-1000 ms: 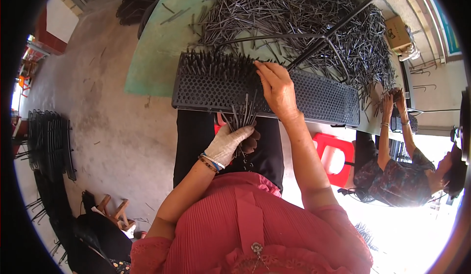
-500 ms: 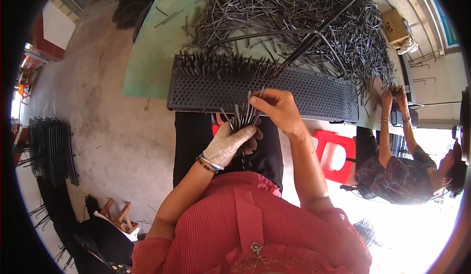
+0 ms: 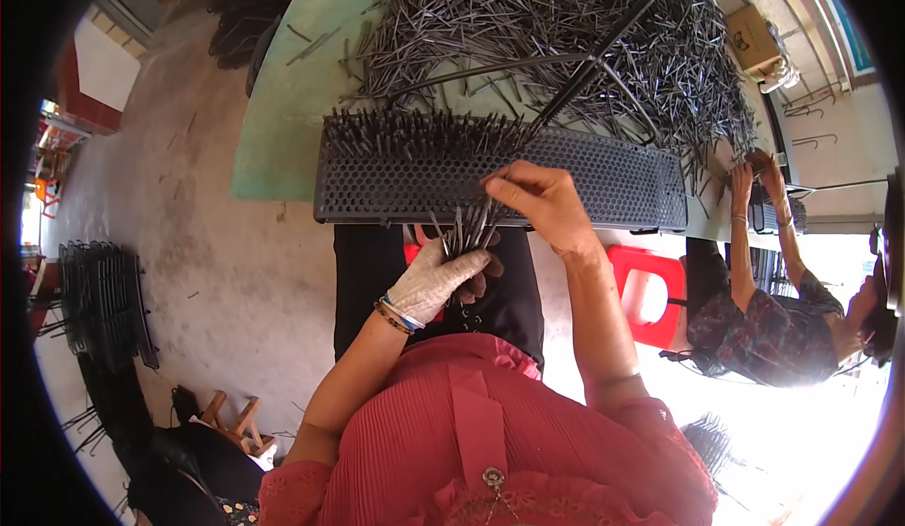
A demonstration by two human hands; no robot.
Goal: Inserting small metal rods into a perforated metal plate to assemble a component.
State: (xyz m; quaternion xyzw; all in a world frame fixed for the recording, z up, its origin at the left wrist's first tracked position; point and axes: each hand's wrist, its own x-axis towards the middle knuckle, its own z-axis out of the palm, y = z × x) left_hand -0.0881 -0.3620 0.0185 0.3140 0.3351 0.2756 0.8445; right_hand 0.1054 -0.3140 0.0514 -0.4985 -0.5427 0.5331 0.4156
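Observation:
My left hand (image 3: 436, 279), in a pale glove with darkened fingers, is closed round a bunch of thin dark strips (image 3: 464, 228) whose ends fan upward. Just above it, the thumb and fingers of my bare right hand (image 3: 545, 207) are pinched together at the top of a strip beside the bunch; the fingertips partly hide it. Behind both hands lies a long black perforated panel (image 3: 603, 182), its near edge over my lap. Many strips (image 3: 415, 135) stand upright in its holes along the far left part.
A big heap of loose dark strips (image 3: 528, 8) covers the green table (image 3: 273, 139). Black metal bars (image 3: 627, 22) slant across it. At right, another person (image 3: 764, 328) works with both hands; a red stool (image 3: 649, 295) stands between us. Black racks (image 3: 99, 304) are at left.
My right hand has shifted slightly right, its fingertips a little lower against the panel. The left hand keeps its hold on the bunch. The whole view has tilted a little.

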